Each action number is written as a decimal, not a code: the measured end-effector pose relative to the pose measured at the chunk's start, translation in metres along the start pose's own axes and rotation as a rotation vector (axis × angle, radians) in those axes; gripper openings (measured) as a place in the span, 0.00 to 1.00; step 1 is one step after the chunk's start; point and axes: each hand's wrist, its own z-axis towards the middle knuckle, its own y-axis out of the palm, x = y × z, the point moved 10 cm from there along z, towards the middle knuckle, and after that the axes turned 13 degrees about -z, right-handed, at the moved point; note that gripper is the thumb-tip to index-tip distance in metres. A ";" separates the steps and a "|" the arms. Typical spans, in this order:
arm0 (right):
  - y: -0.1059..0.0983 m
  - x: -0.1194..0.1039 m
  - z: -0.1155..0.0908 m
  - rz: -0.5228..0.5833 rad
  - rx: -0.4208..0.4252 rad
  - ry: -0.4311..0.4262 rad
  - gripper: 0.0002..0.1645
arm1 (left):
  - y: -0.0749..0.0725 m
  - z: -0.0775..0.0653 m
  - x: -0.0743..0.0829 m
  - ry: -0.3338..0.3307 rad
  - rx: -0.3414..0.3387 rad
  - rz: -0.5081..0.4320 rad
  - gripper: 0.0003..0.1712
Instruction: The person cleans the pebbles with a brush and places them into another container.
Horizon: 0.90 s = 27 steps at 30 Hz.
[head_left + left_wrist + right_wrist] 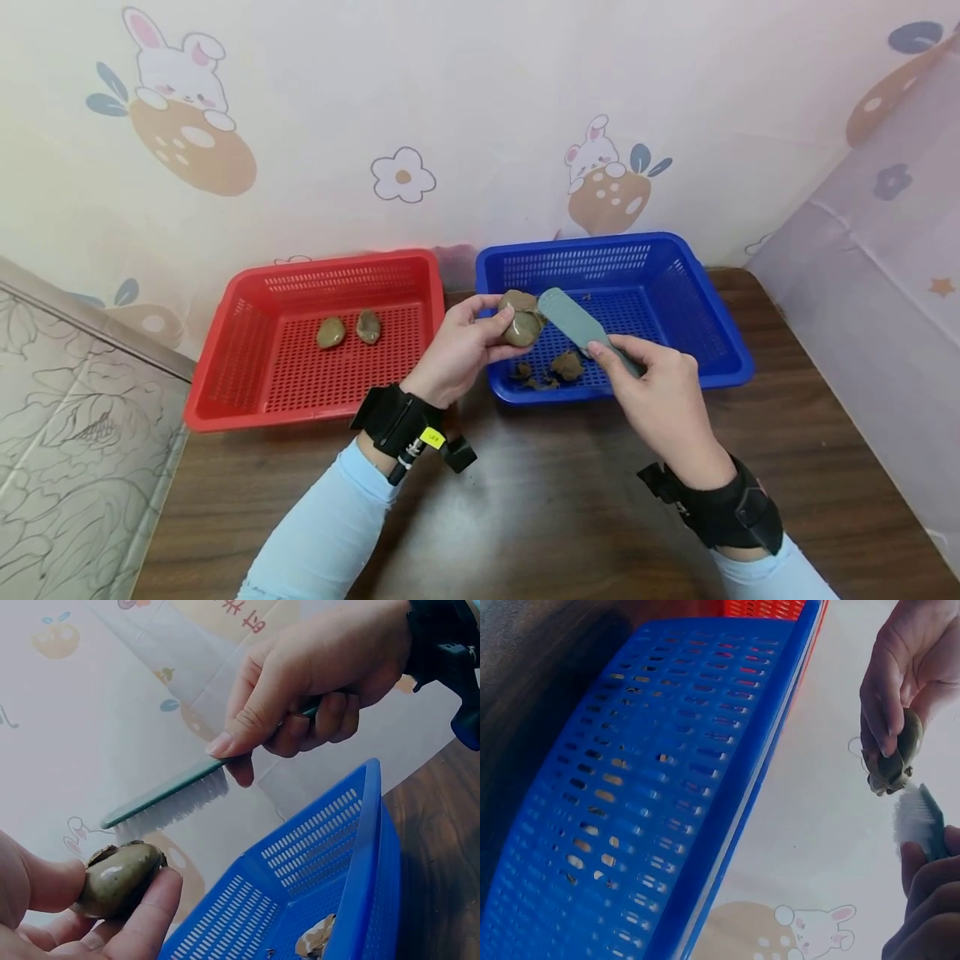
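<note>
My left hand (468,337) holds a smooth, shiny, olive-brown egg-shaped piece (118,882) between thumb and fingers. Brown crust clings to the side facing the brush, and whether it is a stone or an egg is unclear. My right hand (660,387) grips a green scrubbing brush (576,317) by its handle, thumb along the back. White bristles (174,810) point down, close to the crusted side of the piece; contact cannot be made out. Both hands are over the blue basket (729,354), where brown crumbly lumps (567,365) lie near the front.
A red basket (255,400) stands left of the blue one, with two similar olive-brown oval pieces (331,332) inside. Both baskets sit on a dark wooden table (525,500). Behind them hangs a pale backdrop (480,100) printed with rabbits.
</note>
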 end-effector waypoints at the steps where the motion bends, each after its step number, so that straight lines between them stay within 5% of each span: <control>1: -0.002 0.000 0.000 -0.003 0.015 0.000 0.25 | 0.001 0.000 0.000 -0.002 0.001 0.002 0.21; 5: -0.007 -0.004 -0.001 0.021 0.069 -0.030 0.22 | 0.003 0.001 0.000 0.000 0.002 -0.001 0.20; 9: 0.001 -0.010 -0.001 0.046 0.038 -0.056 0.24 | 0.003 0.000 0.002 0.033 0.011 -0.026 0.19; 16: -0.001 0.005 -0.005 -0.038 0.033 0.026 0.25 | -0.001 0.000 0.000 0.031 0.057 -0.050 0.19; 27: 0.004 -0.001 -0.002 0.011 0.012 -0.019 0.25 | 0.000 -0.001 0.003 0.050 0.050 -0.069 0.20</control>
